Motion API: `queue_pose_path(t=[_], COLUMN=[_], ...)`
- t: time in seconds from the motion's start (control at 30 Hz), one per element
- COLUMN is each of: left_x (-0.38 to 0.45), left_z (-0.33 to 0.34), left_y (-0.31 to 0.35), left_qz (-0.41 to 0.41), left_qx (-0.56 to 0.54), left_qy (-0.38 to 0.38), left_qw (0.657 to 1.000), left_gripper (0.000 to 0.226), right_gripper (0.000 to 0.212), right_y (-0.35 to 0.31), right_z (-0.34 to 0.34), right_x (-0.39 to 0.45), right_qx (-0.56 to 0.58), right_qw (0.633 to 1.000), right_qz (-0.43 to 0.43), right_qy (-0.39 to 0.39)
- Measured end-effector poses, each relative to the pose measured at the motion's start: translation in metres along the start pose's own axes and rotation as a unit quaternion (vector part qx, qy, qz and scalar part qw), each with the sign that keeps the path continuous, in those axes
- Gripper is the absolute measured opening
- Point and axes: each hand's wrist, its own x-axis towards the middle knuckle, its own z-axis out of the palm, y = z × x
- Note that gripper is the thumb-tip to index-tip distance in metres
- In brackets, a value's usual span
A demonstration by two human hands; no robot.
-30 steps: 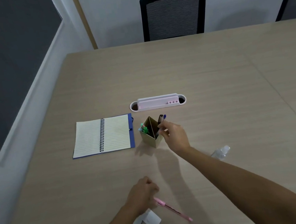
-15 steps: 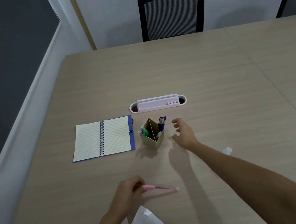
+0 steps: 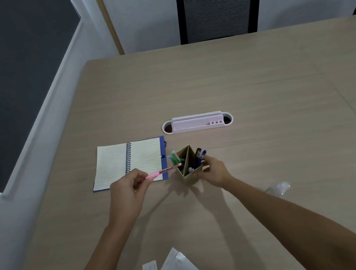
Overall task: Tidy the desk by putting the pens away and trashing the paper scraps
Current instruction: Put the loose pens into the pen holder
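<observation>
A tan cardboard pen holder [image 3: 189, 171] with two compartments stands mid-desk. Green pens [image 3: 175, 158] fill its left compartment, dark and blue pens [image 3: 200, 155] its right. My left hand [image 3: 128, 192] pinches a pink pen [image 3: 164, 171], whose tip reaches the holder's left rim. My right hand [image 3: 214, 171] grips the holder's right side. Three white paper scraps [image 3: 172, 269] lie near the front edge, between my forearms. A crumpled clear scrap [image 3: 278, 188] lies to the right of my right forearm.
An open spiral notebook [image 3: 129, 162] lies left of the holder, partly under my left hand. A pink and white desk organiser [image 3: 197, 123] sits behind it. A black mesh chair [image 3: 218, 8] stands at the desk's far edge. A wall runs along the left.
My left hand lifted the pink pen from near the front edge and carried it forward to the holder. My right hand let go of a pen, drew back, then closed on the holder's side.
</observation>
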Motion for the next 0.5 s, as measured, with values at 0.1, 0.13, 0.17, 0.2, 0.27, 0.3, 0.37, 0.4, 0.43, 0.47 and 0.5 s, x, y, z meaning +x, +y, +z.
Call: queue_pose_path(t=[0.1, 0.13, 0.17, 0.2, 0.27, 0.3, 0.37, 0.4, 0.43, 0.47, 0.5], left_x=[0.014, 0.019, 0.023, 0.027, 0.036, 0.040, 0.045, 0.046, 0.047, 0.046, 0.045], left_z=[0.011, 0.015, 0.019, 0.023, 0.032, 0.037, 0.047, 0.051, 0.055, 0.058, 0.061], left_y=[0.000, 0.001, 0.002, 0.003, 0.001, 0.000, -0.005, -0.007, -0.009, -0.010, -0.012], left_qz=[0.023, 0.030, 0.034, 0.036, 0.031, 0.027, 0.018, 0.011, 0.005, 0.002, -0.003], left_qx=[0.053, 0.063, 0.071, 0.081, 0.100, 0.107, 0.112, 0.107, 0.097, 0.080, 0.055], left_qy=[-0.027, -0.037, -0.046, -0.057, -0.082, -0.092, -0.108, -0.117, -0.126, -0.132, -0.135], left_qw=[0.998, 0.997, 0.996, 0.994, 0.991, 0.990, 0.988, 0.987, 0.987, 0.988, 0.989], left_gripper=[0.016, 0.019, 0.022, 0.024, 0.025, 0.025, 0.024, 0.023, 0.022, 0.020, 0.018], right_gripper=[0.049, 0.052, 0.058, 0.066, 0.080, 0.085, 0.089, 0.088, 0.087, 0.086, 0.085], right_y=[0.002, 0.002, 0.001, -0.001, -0.003, -0.004, -0.007, -0.009, -0.010, -0.011, -0.010], right_z=[0.005, 0.005, 0.006, 0.007, 0.006, 0.006, 0.006, 0.006, 0.006, 0.007, 0.008], right_x=[-0.004, -0.005, -0.006, -0.007, -0.006, -0.006, -0.004, -0.004, -0.003, -0.003, -0.003], right_qx=[-0.007, -0.003, 0.000, 0.000, -0.002, -0.003, -0.010, -0.015, -0.021, -0.029, -0.038], right_qw=[1.000, 1.000, 1.000, 1.000, 0.999, 0.999, 0.998, 0.998, 0.998, 0.998, 0.998], right_qz=[0.001, 0.005, 0.009, 0.011, 0.008, 0.005, -0.001, -0.004, -0.006, -0.008, -0.007], right_qy=[0.001, -0.003, -0.011, -0.023, -0.046, -0.053, -0.065, -0.068, -0.067, -0.063, -0.056])
